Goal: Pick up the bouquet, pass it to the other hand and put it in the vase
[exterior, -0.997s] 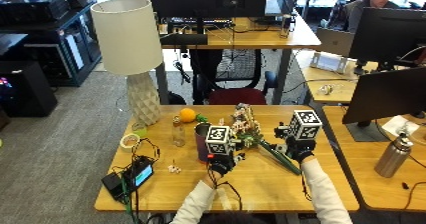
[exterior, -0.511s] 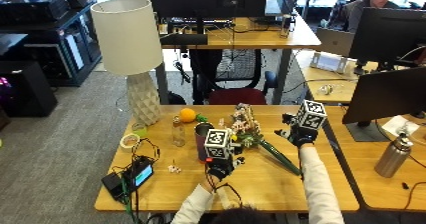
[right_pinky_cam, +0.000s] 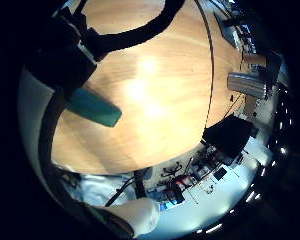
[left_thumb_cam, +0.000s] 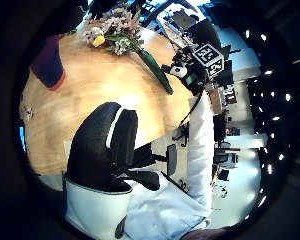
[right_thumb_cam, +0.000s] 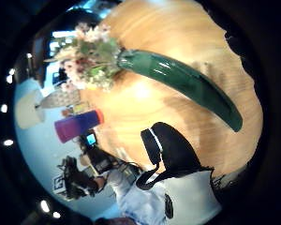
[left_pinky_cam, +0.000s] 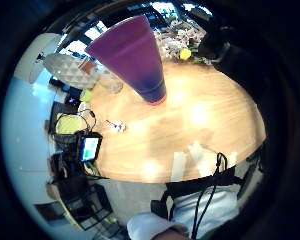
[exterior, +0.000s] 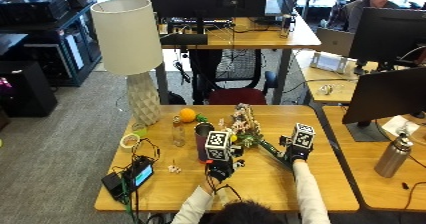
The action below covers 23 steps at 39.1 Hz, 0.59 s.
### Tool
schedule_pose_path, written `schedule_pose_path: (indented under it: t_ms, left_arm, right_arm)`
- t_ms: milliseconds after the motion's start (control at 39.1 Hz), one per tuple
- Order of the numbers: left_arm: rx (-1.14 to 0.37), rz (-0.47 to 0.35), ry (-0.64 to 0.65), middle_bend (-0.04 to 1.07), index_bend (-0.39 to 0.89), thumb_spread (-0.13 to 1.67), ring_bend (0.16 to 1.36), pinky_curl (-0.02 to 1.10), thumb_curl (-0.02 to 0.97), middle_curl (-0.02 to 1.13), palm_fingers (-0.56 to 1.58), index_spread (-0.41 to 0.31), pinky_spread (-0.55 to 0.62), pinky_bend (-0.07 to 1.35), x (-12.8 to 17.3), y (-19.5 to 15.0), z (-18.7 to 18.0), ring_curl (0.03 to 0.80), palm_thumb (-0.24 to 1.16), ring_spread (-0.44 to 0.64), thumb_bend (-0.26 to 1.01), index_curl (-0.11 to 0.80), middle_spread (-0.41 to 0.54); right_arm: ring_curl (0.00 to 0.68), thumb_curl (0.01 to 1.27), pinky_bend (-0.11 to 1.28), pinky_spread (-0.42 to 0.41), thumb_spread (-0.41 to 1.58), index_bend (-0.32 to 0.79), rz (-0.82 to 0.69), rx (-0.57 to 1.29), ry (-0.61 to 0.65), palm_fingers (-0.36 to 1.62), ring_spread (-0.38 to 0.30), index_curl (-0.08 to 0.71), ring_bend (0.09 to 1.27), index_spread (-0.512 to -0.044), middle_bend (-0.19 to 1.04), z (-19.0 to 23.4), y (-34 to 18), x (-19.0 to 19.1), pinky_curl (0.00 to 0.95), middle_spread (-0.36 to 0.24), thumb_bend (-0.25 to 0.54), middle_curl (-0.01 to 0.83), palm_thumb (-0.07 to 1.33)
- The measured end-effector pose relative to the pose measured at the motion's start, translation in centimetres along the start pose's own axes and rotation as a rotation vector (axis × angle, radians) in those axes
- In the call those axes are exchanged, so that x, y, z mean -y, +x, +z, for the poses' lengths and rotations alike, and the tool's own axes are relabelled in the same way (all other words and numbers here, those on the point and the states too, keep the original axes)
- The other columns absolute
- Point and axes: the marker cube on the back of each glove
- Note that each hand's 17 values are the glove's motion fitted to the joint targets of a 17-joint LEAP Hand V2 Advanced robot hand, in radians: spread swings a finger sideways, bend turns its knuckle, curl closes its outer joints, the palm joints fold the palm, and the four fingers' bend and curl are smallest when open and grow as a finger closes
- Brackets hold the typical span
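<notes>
The bouquet (exterior: 247, 126) is seen lying on the tabletop (exterior: 319, 184), its green wrap beside the right hand (exterior: 296, 154). The vase (exterior: 203, 141) stands by the left hand (exterior: 219, 170). Neither hand's fingers can be told.

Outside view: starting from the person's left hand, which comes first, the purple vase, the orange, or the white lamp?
1. Purple vase, just beside the left hand.
2. Orange, farther back on the table.
3. White lamp, at the table's far left corner.
</notes>
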Motion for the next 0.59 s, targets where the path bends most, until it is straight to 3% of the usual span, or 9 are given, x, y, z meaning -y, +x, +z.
schedule_pose_path:
  t_ms: [77,230,358,588]
  left_arm:
    - [-0.011,0.003,-0.002,0.13,0.19,1.15,0.52,0.33,0.246,0.20,0.47,-0.077,0.15,0.41,-0.1,0.1,0.1,0.284,0.30,0.16,-0.02,0.389,0.131]
    - [-0.013,0.006,-0.010,0.14,0.19,1.15,0.51,0.33,0.253,0.20,0.46,-0.077,0.15,0.41,-0.4,0.5,-0.1,0.287,0.29,0.16,-0.02,0.396,0.131]
    - [-0.007,0.007,-0.012,0.14,0.18,1.15,0.51,0.34,0.258,0.21,0.46,-0.077,0.15,0.41,-0.4,0.5,-0.1,0.289,0.29,0.17,-0.02,0.401,0.132]
    - [-0.013,0.006,-0.007,0.13,0.19,1.16,0.51,0.35,0.264,0.21,0.46,-0.077,0.15,0.41,0.6,0.0,1.1,0.295,0.29,0.17,-0.02,0.408,0.132]
  right_arm:
    - [0.340,0.28,0.70,0.219,1.04,0.05,-0.030,0.000,-0.036,0.53,0.053,0.085,0.69,-0.205,0.36,1.0,0.1,0.2,0.343,0.021,-0.019,0.358,0.54]
    - [0.348,0.28,0.69,0.211,1.04,0.05,-0.060,0.014,0.030,0.54,0.032,0.082,0.70,-0.201,0.37,1.8,0.1,1.3,0.345,0.008,-0.023,0.369,0.55]
    - [0.353,0.29,0.68,0.207,1.04,0.05,-0.014,-0.004,-0.092,0.54,0.017,0.083,0.70,-0.199,0.37,2.8,0.3,0.7,0.344,0.004,-0.023,0.377,0.55]
    - [0.362,0.30,0.68,0.176,1.04,0.03,0.069,-0.061,-0.191,0.60,-0.042,0.069,0.72,-0.188,0.41,3.5,0.6,0.8,0.349,-0.015,-0.025,0.398,0.55]
